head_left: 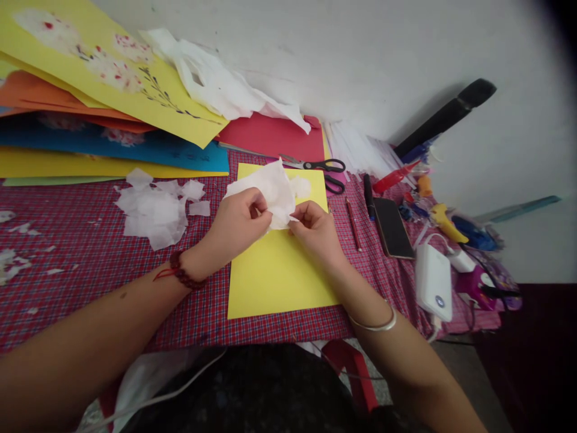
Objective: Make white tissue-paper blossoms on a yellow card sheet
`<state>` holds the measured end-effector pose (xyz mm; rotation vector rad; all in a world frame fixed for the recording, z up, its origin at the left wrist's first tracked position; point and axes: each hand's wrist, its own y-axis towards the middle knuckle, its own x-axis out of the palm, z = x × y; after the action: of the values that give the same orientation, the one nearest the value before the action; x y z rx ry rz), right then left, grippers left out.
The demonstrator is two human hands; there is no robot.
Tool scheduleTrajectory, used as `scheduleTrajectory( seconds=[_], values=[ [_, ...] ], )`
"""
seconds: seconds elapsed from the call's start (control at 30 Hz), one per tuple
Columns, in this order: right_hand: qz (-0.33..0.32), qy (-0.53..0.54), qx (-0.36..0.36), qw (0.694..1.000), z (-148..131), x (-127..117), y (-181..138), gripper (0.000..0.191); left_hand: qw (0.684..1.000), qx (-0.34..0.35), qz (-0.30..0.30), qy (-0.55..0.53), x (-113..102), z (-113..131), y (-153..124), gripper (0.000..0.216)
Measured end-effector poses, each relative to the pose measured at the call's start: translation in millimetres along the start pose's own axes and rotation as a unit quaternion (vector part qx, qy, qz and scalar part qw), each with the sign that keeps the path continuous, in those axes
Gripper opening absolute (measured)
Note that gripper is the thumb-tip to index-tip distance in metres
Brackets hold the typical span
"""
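Note:
A white tissue [276, 183] is held over a sheet of yellow paper [274, 276] on the checked tablecloth. My left hand [241, 224] pinches its lower edge between thumb and fingers. Just to the right, my right hand [315, 227] pinches the tissue's lower right corner. The hands are a short gap apart. Behind the tissue, a pale whitish patch [300, 186] shows on the yellow sheet. To the left of my left hand lies a loose pile of torn white tissue squares [155, 209].
Black-handled scissors [322, 165] lie at the sheet's top edge. Rightward are a red pencil [353, 224], a marker [368, 195], a dark phone [393, 227] and a white power bank [433, 281]. Painted coloured sheets [180, 120] and a white plastic bag [225, 84] lie back left.

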<state>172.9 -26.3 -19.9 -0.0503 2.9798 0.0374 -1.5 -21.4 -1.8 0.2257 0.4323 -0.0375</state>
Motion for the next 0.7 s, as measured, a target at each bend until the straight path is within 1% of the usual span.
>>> scheduleTrajectory(
  seconds=[0.1,0.17,0.3,0.33,0.43,0.5,0.6,0.7],
  values=[
    [0.007,0.016,-0.009,1.000,-2.3,1.0,0.2,0.013,0.995,-0.022,0.005,-0.101,2.6,1.8,-3.0,0.015],
    [0.002,0.034,-0.009,0.999,-6.7,1.8,-0.2,0.018,0.991,-0.013,0.004,-0.135,5.3,2.6,-6.8,0.013],
    [-0.025,0.037,-0.009,0.999,-14.1,2.0,-2.8,0.019,0.994,0.084,-0.007,-0.072,10.9,3.5,-16.9,0.008],
    [-0.028,0.036,-0.007,0.999,-14.3,1.8,-3.5,0.018,0.993,0.109,-0.016,-0.053,12.1,3.8,-19.3,0.012],
    [-0.009,0.040,0.005,0.999,-12.4,0.8,-4.2,0.015,0.985,0.170,-0.026,-0.008,14.6,4.7,-24.1,0.026],
    [0.016,0.035,0.009,0.999,-12.6,-0.1,-4.2,0.012,0.980,0.197,-0.017,0.015,15.1,5.1,-25.3,0.028],
    [0.039,0.016,0.017,0.999,-19.3,-2.1,-5.7,0.014,0.980,0.194,-0.001,0.036,14.7,6.2,-25.1,0.031],
    [0.047,-0.001,0.024,0.999,-28.2,-3.3,-8.5,0.016,0.986,0.145,0.013,0.081,13.8,9.8,-23.5,0.037]
  ],
)
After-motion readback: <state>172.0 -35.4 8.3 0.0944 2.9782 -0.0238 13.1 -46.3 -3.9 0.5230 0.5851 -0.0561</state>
